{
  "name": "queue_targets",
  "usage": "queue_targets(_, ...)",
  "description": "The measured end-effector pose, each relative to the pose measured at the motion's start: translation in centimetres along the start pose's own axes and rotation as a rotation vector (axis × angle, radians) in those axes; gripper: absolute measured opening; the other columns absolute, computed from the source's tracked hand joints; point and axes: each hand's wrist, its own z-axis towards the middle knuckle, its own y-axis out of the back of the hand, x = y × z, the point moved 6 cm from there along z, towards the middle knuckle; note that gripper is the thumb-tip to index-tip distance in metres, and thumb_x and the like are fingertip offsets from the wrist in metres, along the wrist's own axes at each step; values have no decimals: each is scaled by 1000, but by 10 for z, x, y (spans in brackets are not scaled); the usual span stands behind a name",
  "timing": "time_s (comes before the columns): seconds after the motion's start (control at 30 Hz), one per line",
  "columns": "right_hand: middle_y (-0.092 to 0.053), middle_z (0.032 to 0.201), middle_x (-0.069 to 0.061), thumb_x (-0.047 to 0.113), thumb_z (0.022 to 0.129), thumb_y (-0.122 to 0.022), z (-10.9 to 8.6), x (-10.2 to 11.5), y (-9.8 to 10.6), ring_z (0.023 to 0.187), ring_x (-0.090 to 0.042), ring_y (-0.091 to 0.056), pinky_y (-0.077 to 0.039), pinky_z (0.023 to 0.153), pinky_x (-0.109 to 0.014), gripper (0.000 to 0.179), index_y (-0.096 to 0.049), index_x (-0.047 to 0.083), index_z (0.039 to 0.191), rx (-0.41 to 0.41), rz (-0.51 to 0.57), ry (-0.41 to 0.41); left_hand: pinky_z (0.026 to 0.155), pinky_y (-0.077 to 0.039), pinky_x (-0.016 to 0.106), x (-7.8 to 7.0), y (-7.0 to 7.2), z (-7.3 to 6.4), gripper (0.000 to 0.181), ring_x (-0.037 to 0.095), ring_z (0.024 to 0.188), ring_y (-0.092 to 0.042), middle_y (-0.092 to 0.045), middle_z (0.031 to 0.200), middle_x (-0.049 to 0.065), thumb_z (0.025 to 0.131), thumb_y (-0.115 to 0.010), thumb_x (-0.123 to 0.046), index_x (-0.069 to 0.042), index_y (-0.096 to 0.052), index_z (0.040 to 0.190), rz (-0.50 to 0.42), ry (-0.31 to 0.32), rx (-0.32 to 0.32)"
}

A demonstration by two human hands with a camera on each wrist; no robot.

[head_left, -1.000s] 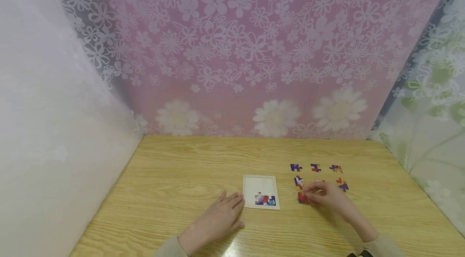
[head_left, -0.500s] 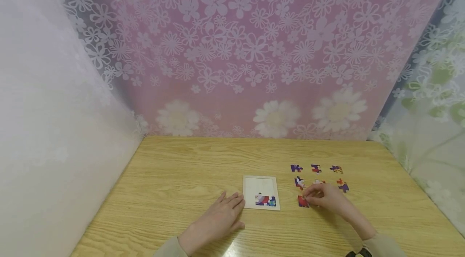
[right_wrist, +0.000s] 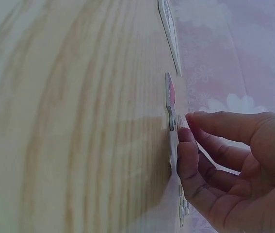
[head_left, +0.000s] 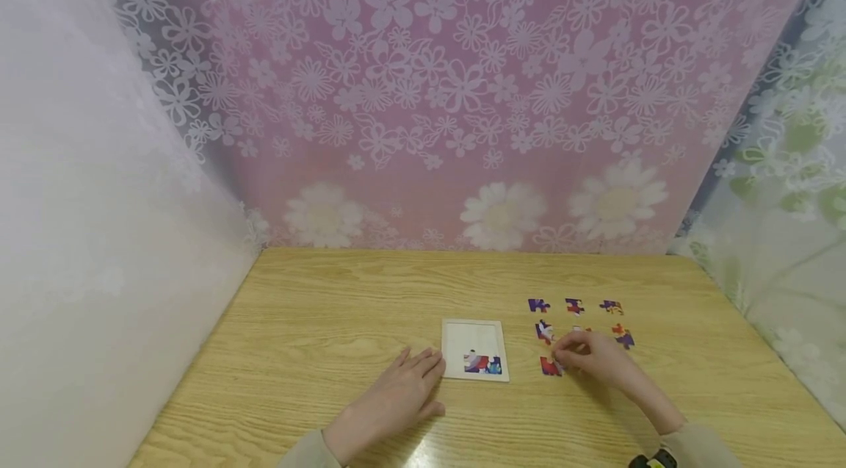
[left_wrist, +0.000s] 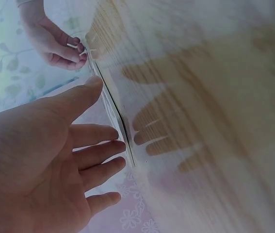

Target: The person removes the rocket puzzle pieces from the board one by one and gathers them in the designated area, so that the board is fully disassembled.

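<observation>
My left hand (head_left: 399, 391) lies flat, fingers extended, its fingertips at the left edge of a white puzzle frame (head_left: 452, 350). Joined puzzle pieces (head_left: 482, 365) fill the frame's lower right corner. To the right of the frame, my right hand (head_left: 591, 358) pinches a red puzzle piece (head_left: 548, 366) at its right edge between thumb and fingers. In the right wrist view the red piece (right_wrist: 170, 94) appears edge-on, with the fingertips right at its end. The right hand partly hides other pieces beneath and behind it. The left wrist view shows the left hand (left_wrist: 50, 160) beside the frame.
Several loose puzzle pieces lie in rows on the wooden table (head_left: 317, 321), among them a back-row piece (head_left: 574, 306) and an orange-and-blue piece (head_left: 623, 336) at the right. A pink flowered curtain (head_left: 423, 123) hangs behind the table. Pale hangings flank both sides.
The red piece at my right fingertips has shifted and turned slightly, so a notch now shows at its top. My left hand and the frame have stayed in place.
</observation>
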Motion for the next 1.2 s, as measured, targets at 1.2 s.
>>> queue_targets(1.2, -73, 104, -6, 12, 92, -75, 55, 84, -56, 84, -13, -65, -54, 69, -22, 17, -75, 7, 108, 34, -88, 297, 117, -36, 51, -8, 0, 1, 65, 20, 145, -42, -44, 157, 3, 100, -53, -53, -13, -50, 151, 63, -41, 0)
